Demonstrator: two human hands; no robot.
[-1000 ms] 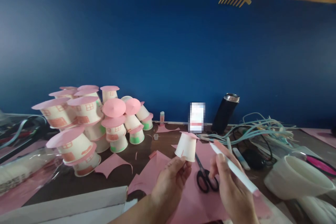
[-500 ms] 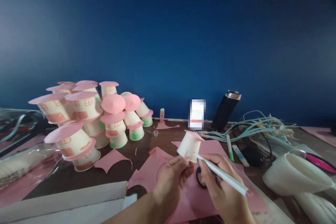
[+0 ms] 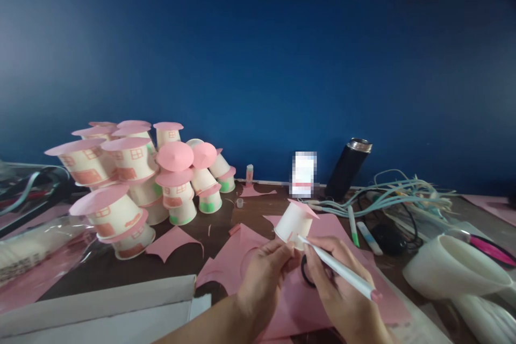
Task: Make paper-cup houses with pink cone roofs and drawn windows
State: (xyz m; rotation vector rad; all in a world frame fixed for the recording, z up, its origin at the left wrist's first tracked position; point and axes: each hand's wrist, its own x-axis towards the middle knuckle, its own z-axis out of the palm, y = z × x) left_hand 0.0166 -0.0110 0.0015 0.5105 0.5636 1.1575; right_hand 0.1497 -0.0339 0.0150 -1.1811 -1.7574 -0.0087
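My left hand (image 3: 268,271) is closed on the rim of a small white paper cup (image 3: 293,224), upside down and slightly tilted, with a pink paper roof (image 3: 305,207) on top. In my right hand (image 3: 342,285) is a white marker pen (image 3: 342,267) with a pink end. Its tip touches the cup wall near the rim, beside a short pink stroke. Pink paper sheets (image 3: 322,309) lie beneath both hands. Black scissor handles (image 3: 307,271) show between the hands, partly hidden. Several stacked cups (image 3: 133,165) with pink roofs and drawn windows and doors stand at the left.
A black flask (image 3: 347,169) leans on the blue wall near a blurred-out screen (image 3: 303,174). Tangled cables (image 3: 399,199), a green marker (image 3: 353,226), a black mouse (image 3: 389,239) and a white roll (image 3: 455,269) lie right. A white box (image 3: 100,306) sits front left.
The cup has shifted slightly to the right in my left hand. The pen tip has moved a little down and right along the cup, and the pink stroke shows more clearly.
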